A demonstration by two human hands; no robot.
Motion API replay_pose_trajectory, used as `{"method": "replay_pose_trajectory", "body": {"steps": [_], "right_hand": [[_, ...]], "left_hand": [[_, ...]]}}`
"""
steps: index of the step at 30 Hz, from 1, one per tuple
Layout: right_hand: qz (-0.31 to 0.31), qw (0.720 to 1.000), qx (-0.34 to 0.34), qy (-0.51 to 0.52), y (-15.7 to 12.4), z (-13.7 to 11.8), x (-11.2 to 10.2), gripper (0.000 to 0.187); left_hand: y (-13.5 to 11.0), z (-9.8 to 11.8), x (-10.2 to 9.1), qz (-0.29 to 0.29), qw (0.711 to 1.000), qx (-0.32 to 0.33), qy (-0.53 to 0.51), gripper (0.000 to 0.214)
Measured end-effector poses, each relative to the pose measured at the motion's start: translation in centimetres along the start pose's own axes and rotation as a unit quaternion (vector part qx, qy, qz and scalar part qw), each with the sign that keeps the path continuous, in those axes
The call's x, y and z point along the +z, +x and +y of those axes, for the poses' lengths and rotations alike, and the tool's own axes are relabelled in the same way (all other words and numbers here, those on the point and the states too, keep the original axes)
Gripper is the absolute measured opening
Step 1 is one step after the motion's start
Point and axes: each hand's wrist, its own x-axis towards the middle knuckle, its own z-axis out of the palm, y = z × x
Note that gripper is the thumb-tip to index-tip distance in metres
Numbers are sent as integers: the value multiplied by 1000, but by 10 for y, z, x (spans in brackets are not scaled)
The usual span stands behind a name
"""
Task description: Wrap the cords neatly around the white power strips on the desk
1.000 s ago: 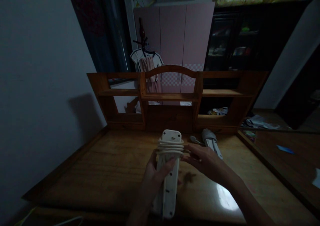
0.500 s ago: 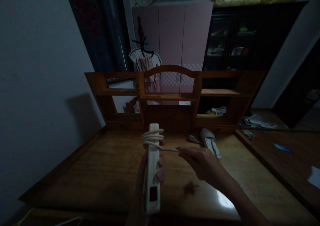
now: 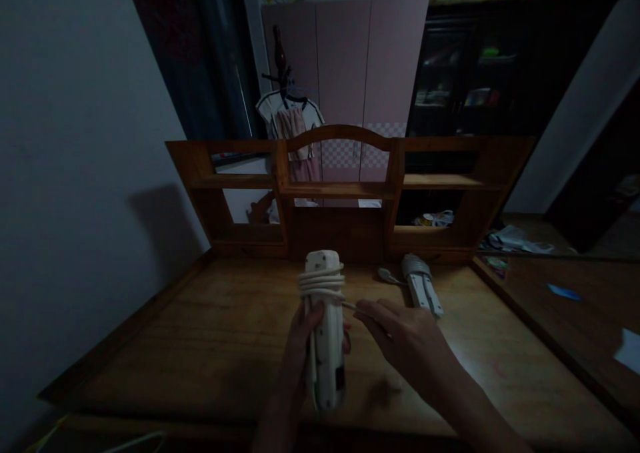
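My left hand (image 3: 301, 339) is closed round a white power strip (image 3: 328, 353), held upright over the wooden desk with its far end pointing away from me. Several turns of white cord (image 3: 323, 282) wrap the strip near that far end. To the right, my right hand (image 3: 400, 329) pinches the cord where it runs off the strip, and the stretch between looks taut. A dark red switch shows at the strip's near right edge. On the desk behind my right hand lies a second power strip (image 3: 424, 293), its cord wound round one end and its plug beside it.
The wooden desk top (image 3: 225, 346) ends at a low shelf unit (image 3: 345, 189) along the back. A white wall (image 3: 75, 173) borders the left side. Beyond the right edge lies a brown surface with a blue packet (image 3: 564, 292) and white paper (image 3: 628, 353).
The held power strip has turned about its length, showing its broader face, and shifted slightly right. My left thumb now lies across it by the cord turns; my right hand is slightly lower.
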Motion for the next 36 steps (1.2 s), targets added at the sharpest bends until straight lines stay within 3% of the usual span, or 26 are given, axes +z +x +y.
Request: {"method": "replay_pose_trajectory", "body": {"steps": [4,7,11,15,19,23,31,36], "right_hand": [[28,999,-10,-33,3,0,-4,19],[63,998,-14,-26,6,4,-4,19],[110,994,-2,-5,6,9,-2,17],[152,988,-2,9,5,8,2,14],[166,986,4,18,4,9,6,12],[145,989,-2,6,4,14,5,14],[48,999,-8,-5,3,21,1,19],[-1,995,59,80,0,29,-6,18]], "left_hand": [[-2,-1,7,21,996,20,84,37],[-4,1,11,22,995,-1,100,40],[-9,5,20,46,992,32,114,41],[-13,7,25,68,988,20,141,46],[-16,7,25,61,986,8,157,43],[-17,2,28,59,987,46,142,43],[-19,-3,35,64,985,49,152,51],[-14,-4,25,109,971,100,187,48]]}}
